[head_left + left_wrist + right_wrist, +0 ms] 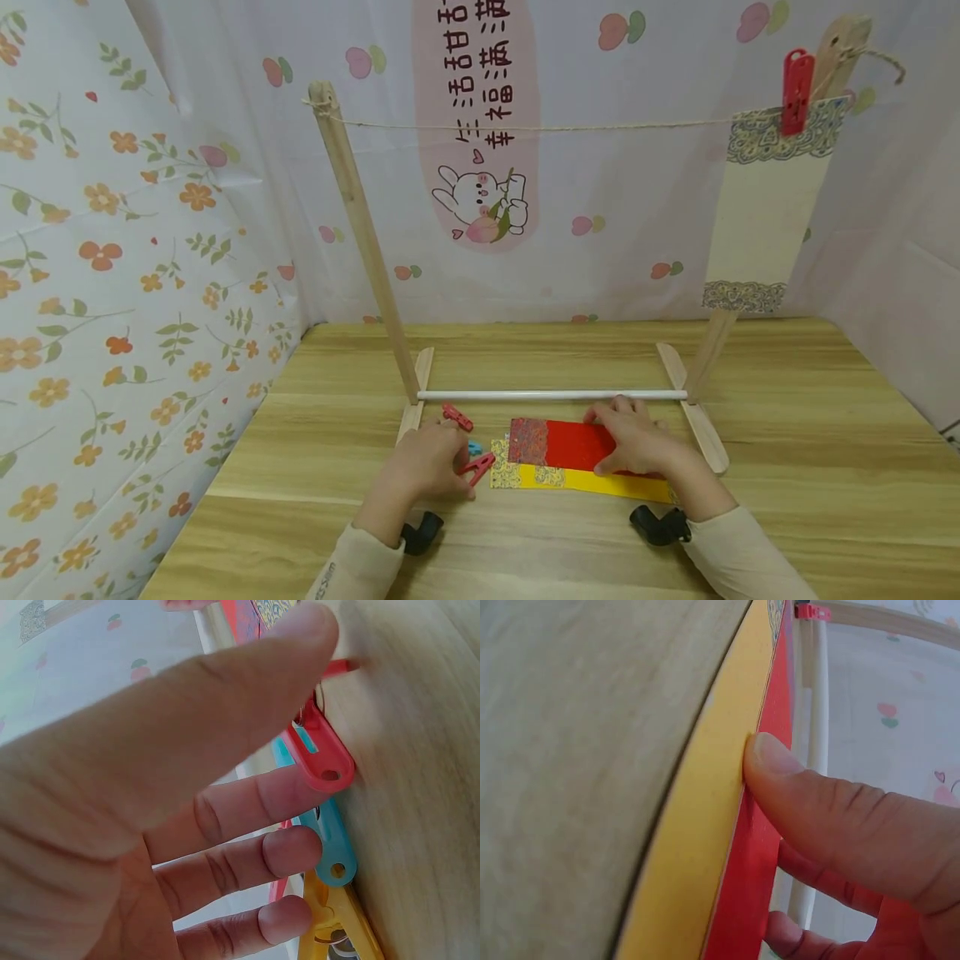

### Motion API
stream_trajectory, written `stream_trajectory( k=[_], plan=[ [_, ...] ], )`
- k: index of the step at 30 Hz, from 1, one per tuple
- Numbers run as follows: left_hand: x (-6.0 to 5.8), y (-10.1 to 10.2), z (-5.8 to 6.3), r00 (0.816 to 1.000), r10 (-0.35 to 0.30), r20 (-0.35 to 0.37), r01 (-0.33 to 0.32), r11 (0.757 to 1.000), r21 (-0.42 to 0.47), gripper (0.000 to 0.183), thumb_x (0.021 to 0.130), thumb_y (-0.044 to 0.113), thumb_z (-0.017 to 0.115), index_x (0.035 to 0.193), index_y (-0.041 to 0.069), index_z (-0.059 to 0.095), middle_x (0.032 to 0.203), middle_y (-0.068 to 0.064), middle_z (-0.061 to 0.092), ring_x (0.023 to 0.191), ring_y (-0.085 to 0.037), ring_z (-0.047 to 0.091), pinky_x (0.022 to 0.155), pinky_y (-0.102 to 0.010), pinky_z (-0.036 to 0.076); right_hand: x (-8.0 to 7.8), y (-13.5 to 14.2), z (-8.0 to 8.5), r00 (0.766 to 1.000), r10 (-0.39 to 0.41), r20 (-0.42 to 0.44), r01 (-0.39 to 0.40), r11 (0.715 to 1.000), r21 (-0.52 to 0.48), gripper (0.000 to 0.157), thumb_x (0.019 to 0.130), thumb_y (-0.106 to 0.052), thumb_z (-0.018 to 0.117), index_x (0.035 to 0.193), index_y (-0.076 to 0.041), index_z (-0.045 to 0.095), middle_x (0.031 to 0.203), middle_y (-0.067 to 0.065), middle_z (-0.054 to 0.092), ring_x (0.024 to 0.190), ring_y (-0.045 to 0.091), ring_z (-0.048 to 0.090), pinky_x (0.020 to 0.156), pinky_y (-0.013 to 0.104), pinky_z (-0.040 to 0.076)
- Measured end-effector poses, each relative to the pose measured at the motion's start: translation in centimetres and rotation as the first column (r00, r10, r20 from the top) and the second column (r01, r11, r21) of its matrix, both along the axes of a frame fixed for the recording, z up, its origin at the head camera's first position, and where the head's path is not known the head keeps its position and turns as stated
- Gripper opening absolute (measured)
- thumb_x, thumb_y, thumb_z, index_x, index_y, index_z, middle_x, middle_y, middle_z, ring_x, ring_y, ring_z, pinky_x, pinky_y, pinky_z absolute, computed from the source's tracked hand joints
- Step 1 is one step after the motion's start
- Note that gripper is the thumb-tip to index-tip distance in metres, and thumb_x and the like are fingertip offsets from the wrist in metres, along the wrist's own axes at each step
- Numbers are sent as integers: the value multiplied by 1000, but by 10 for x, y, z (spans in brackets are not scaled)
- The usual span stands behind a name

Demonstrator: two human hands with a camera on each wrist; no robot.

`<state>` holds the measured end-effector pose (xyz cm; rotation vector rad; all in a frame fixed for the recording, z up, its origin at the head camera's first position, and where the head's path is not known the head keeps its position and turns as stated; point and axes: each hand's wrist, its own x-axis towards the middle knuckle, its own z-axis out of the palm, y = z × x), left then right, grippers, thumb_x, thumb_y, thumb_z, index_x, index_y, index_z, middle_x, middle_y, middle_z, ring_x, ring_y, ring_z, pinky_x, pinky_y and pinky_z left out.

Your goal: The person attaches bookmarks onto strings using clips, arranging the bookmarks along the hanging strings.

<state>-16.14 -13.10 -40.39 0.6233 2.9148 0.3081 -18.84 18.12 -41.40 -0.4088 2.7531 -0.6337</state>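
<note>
Head view: the left hand [431, 458] spreads thumb and fingers about a red plastic clothes peg [484, 463] on the wood-grained tabletop [525, 546], a blue plastic peg [475, 448] just beside its fingers; to that hand's right, a red rectangular card [573, 446] with a patterned end overlaps a yellow patterned card [615, 484], the right hand [637, 439] gripping the red one across its long edges

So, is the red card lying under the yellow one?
No, in the head view the red card partly covers the yellow card.
</note>
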Motion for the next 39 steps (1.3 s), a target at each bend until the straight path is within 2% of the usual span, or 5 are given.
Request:
stream_trajectory(
  k=[7, 16, 24, 34, 39],
  plan=[
    [-1, 0, 5, 1000, -1, -3, 1, 1000, 0, 30, 67, 35, 89, 71, 18, 64, 79, 7, 54, 80, -16, 47, 61, -32, 38, -1, -3, 4, 999, 23, -27, -22, 999, 37, 60, 72, -26, 89, 121, -15, 56, 135, 16, 49, 123, 43, 38, 87, 63, 37],
    [-5, -7, 6, 997, -13, 77, 3, 991, 137, 22, 75, 23, 82, 86, 13, 65, 83, 4, 56, 78, -14, 47, 67, -29, 41, -2, -5, 5, 999, 9, -35, -8, 999, 37, 66, 71, -25, 90, 121, -13, 49, 130, 16, 52, 117, 39, 40, 82, 57, 36],
    [-12, -12, 5, 992, -93, 81, 71, 968, 239, 21, 79, 15, 80, 93, 8, 67, 89, 1, 66, 76, -11, 50, 72, -28, 45, 0, -5, 6, 1000, -9, -15, 9, 1000, -8, 55, 77, -19, 85, 118, -15, 48, 123, 14, 59, 118, 38, 40, 82, 53, 33],
    [-15, -16, 3, 979, -163, 125, 102, 914, 392, 20, 82, 15, 79, 97, 12, 66, 91, -2, 66, 81, -20, 56, 71, -24, 43, 1, -5, 7, 1000, 2, -29, -3, 1000, -13, 47, 82, -17, 80, 119, -15, 52, 119, 12, 61, 116, 35, 43, 81, 53, 35],
    [-16, -14, 4, 967, -218, 129, 133, 870, 475, 22, 86, 17, 78, 105, 11, 69, 100, -1, 68, 85, -25, 55, 74, -25, 45, -1, -4, 8, 998, 27, -49, -28, 1000, -8, 42, 84, -17, 78, 120, -15, 57, 119, 10, 64, 115, 36, 43, 81, 57, 35]
  ],
)
